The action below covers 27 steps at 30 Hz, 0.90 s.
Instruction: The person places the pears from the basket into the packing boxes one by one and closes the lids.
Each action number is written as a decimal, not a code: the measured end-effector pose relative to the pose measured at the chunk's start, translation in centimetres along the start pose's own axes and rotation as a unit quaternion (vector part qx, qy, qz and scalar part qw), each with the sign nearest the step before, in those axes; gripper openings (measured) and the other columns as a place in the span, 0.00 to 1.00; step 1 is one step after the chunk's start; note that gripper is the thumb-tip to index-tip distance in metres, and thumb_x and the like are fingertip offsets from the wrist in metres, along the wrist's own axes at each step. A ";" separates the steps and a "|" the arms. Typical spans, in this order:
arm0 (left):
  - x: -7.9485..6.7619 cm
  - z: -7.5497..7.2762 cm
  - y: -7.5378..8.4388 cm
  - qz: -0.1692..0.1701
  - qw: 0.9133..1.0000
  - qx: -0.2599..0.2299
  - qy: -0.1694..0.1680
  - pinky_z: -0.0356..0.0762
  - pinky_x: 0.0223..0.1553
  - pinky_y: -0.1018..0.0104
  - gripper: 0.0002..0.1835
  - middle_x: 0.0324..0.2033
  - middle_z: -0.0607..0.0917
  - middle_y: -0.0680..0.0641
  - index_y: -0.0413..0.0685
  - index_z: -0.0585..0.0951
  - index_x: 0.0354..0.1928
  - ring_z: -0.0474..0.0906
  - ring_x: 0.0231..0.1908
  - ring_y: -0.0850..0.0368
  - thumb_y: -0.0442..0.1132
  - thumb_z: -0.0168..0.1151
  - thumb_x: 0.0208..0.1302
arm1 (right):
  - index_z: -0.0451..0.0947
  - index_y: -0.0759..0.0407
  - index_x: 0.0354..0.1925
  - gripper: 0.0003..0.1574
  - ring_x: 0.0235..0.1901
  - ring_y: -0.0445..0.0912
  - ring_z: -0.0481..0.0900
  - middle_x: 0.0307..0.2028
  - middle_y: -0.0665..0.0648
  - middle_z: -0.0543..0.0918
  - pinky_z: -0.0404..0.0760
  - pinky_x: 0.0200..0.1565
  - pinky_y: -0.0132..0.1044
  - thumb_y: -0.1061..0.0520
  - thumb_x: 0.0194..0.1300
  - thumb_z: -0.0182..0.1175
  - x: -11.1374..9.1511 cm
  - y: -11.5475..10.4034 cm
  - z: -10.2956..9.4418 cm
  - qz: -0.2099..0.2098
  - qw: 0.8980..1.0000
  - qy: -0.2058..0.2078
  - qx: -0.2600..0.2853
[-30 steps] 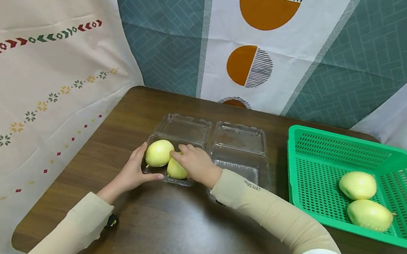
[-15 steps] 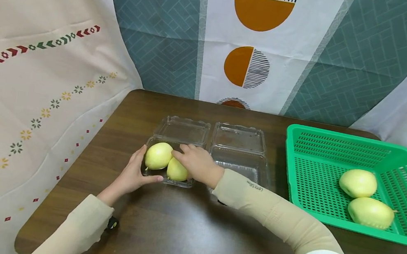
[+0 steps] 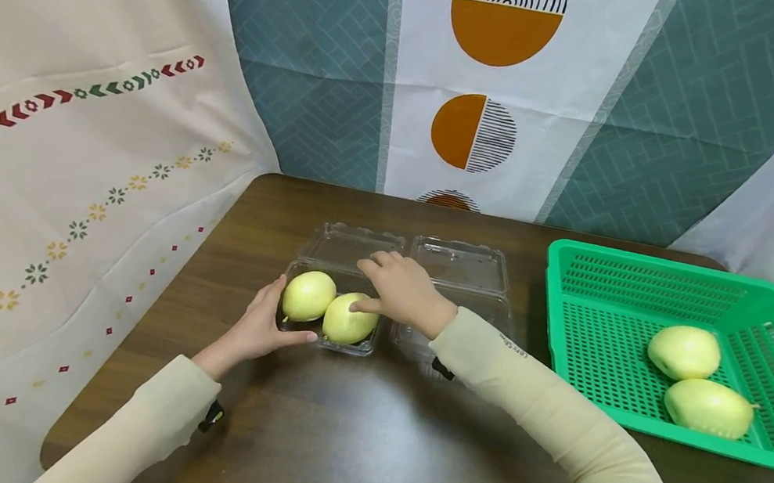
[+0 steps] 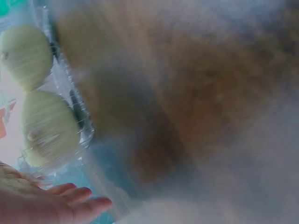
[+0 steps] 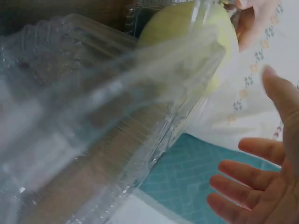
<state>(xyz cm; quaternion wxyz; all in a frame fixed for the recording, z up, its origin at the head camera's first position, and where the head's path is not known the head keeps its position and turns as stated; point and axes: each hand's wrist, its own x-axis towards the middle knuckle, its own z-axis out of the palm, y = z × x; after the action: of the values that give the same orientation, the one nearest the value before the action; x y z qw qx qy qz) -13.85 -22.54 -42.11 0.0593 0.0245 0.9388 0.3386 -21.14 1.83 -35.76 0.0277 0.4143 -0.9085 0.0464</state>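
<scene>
Two pale yellow-green fruits with short stems sit side by side in the left clear plastic clamshell box (image 3: 350,350). In the head view my left hand (image 3: 257,330) rests at the box's front left corner. Its thumb lies by the front rim and its fingers beside the left fruit (image 3: 309,296). Over the right fruit (image 3: 348,324) hovers my right hand (image 3: 410,295), fingers spread; the thumb overlaps that fruit. The right wrist view shows the right hand (image 5: 266,182) holding nothing. Extended fingers of my left hand (image 4: 60,203) reach beside the box in the left wrist view.
Right of it, a second clear clamshell box (image 3: 460,267) stands with its lid back, partly behind my right hand. A green plastic basket (image 3: 549,329) at the right holds two more fruits (image 3: 709,408). Patterned cloth (image 3: 323,109) hangs behind the brown table (image 3: 338,441).
My right hand has let go of the right fruit and moved up and right, its fingers spreading. The fruit stays in the box. My left hand keeps its place at the corner.
</scene>
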 end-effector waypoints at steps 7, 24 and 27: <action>1.3 -2.7 0.9 -0.019 0.998 0.055 -0.020 0.55 0.60 0.28 0.59 0.68 0.54 0.26 0.29 0.54 0.70 0.50 0.67 0.27 0.62 0.70 0.49 | 0.67 0.61 0.64 0.40 0.61 0.54 0.70 0.62 0.61 0.72 0.72 0.60 0.49 0.36 0.65 0.55 0.6 1.3 -0.5 0.114 0.968 -0.001 0.223; 7.7 -8.2 2.0 -0.111 0.952 -0.266 -0.102 0.46 0.71 0.46 0.47 0.73 0.48 0.35 0.36 0.44 0.74 0.46 0.72 0.40 0.68 0.31 0.69 | 0.46 0.62 0.73 0.41 0.72 0.60 0.50 0.72 0.69 0.50 0.54 0.71 0.48 0.41 0.74 0.40 1.6 2.6 -0.2 0.300 0.678 0.024 0.671; 8.4 -7.8 2.1 -0.125 0.948 -0.271 -0.106 0.44 0.72 0.47 0.48 0.73 0.46 0.35 0.35 0.43 0.74 0.44 0.73 0.41 0.69 0.29 0.68 | 0.43 0.59 0.74 0.41 0.73 0.59 0.44 0.74 0.65 0.43 0.50 0.72 0.47 0.40 0.74 0.40 1.8 2.6 0.2 0.316 0.647 0.026 0.693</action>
<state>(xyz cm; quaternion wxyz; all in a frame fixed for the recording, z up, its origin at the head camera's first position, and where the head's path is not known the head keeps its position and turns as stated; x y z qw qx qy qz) -23.14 -25.16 -35.64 0.2051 -0.0740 0.7953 0.5656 -24.30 2.12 -35.94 -0.2605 -0.0009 -0.6858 0.6795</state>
